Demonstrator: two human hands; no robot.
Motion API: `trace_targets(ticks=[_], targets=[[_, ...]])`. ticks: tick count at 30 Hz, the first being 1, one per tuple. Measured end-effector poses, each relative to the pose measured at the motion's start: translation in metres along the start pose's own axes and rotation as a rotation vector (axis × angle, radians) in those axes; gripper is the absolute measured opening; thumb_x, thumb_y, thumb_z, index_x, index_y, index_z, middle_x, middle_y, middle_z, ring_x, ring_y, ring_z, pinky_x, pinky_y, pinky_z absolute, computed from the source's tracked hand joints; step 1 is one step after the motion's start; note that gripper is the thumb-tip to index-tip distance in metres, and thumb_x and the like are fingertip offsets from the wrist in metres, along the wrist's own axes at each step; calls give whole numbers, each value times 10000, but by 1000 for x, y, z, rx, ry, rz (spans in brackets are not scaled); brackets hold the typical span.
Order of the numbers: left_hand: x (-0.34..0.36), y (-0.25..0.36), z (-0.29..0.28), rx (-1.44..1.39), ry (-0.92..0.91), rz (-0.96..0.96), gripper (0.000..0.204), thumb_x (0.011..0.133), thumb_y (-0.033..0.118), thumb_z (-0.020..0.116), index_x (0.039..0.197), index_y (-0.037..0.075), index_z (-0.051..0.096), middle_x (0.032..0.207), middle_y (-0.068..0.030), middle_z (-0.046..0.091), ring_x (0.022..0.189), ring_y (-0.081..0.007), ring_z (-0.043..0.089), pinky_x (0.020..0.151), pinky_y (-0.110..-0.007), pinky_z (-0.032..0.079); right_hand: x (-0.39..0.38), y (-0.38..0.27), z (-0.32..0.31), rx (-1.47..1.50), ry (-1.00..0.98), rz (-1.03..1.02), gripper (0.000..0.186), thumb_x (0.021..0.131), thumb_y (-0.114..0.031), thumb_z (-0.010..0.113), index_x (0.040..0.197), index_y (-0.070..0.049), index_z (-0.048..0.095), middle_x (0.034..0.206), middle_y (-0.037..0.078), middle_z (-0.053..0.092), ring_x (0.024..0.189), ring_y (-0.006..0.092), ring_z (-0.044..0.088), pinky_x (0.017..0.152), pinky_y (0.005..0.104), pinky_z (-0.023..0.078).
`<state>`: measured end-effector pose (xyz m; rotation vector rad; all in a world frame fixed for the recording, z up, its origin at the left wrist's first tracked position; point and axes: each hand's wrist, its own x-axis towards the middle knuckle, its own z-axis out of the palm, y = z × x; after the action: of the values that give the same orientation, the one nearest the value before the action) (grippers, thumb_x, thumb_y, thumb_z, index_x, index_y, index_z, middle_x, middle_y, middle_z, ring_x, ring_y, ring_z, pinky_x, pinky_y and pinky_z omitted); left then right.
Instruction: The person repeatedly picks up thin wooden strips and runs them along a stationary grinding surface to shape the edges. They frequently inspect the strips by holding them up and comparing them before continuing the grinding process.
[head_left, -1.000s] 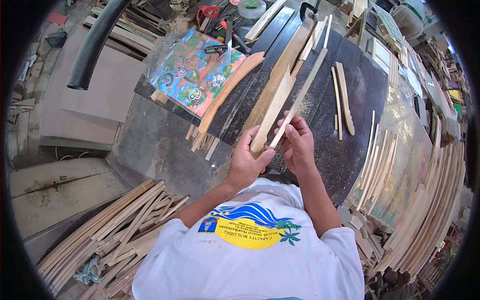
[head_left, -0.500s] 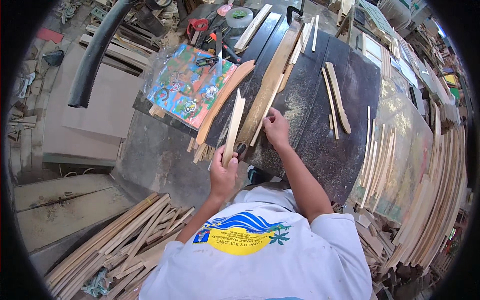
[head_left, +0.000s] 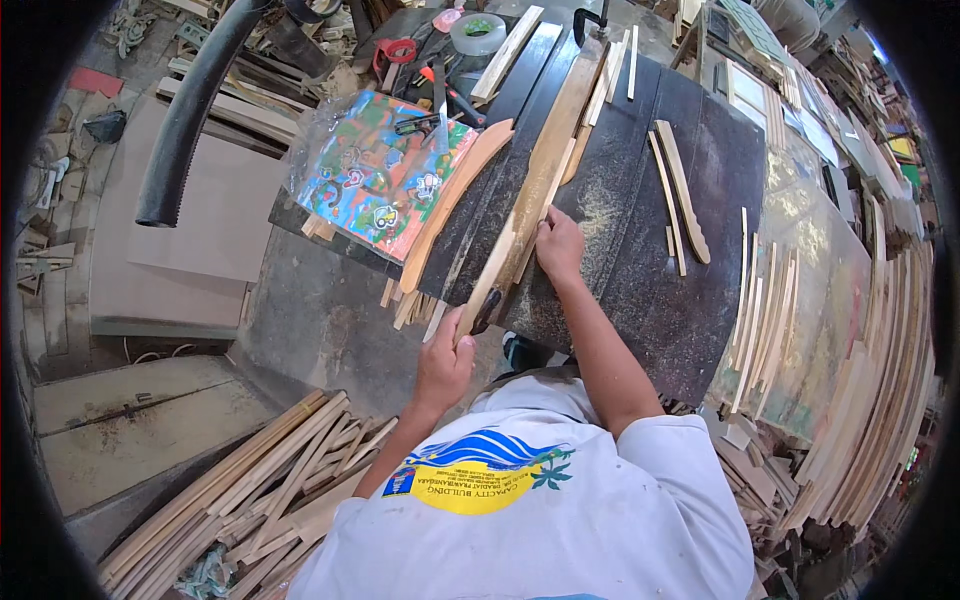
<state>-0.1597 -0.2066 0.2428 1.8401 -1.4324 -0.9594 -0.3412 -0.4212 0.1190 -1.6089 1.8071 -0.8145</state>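
My left hand is closed on the near end of a short pale wooden piece, which slants over the lower part of a long brown board. At the board's far end is a black C-clamp; near its close end sits a dark fitting, partly covered. Farther forward, my right hand has its fingers curled against a thin pale strip lying along the board's right edge. The board rests on a dark slatted bench top.
A colourful wrapped panel, a curved wooden piece, tape rolls and tools are on the left. Loose slats lie at right, beside stacked strips. A black hose hangs at upper left; wood piles lie lower left.
The strip in my right hand went from raised to lying along the board. My left hand's piece has since tipped forward and right, from steeply angled to lying over the board's lower part.
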Motion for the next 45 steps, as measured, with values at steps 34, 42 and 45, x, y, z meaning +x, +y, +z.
trace_targets(ticks=[34, 42, 45], targets=[[32, 55, 38, 555, -319, -38, 702, 983, 51, 532, 1643, 101, 298, 1191, -293, 629, 1005, -546, 682, 877, -635, 541, 30, 4, 0, 0, 75, 18, 203, 941, -213, 669, 986, -43, 771, 949, 226, 755, 921, 440, 729, 876, 529, 564], [63, 52, 55, 570, -254, 47, 662, 985, 60, 545, 1611, 43, 334, 1134, -305, 651, 985, -528, 683, 869, -614, 541, 54, -6, -11, 41, 123, 47, 207, 932, -204, 674, 999, -40, 781, 947, 231, 752, 910, 445, 725, 874, 525, 565], [70, 63, 58, 595, -286, 20, 651, 995, 57, 511, 1620, 44, 330, 1146, -315, 657, 1013, -524, 691, 889, -611, 549, 72, 15, -29, 14, 43, -107, 208, 932, -212, 692, 1033, -57, 788, 992, 219, 759, 968, 414, 726, 904, 504, 560]])
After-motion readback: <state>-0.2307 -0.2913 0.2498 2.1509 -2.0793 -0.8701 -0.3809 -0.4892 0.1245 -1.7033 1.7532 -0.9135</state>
